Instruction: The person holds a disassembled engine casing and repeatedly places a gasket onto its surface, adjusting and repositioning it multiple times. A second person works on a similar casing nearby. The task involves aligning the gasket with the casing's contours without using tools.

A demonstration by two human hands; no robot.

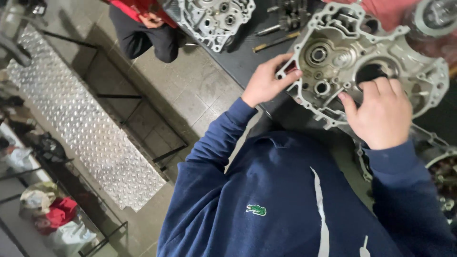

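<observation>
A silver cast-metal engine case half [347,52] with bearings and round openings lies on the dark workbench [247,52] in front of me. My left hand [266,81] grips the case's left edge, fingers curled over the rim. My right hand [381,112] rests on the case's lower middle, fingers over a large round hole. Whether the right hand holds a small part is hidden. Both arms wear dark blue sleeves.
A second engine case half [214,19] lies at the bench's far end, with gears and a shaft [281,28] beside it. Another person in red and dark clothes [143,24] crouches at the top left. A checker-plate ramp [81,128] lies on the floor to the left.
</observation>
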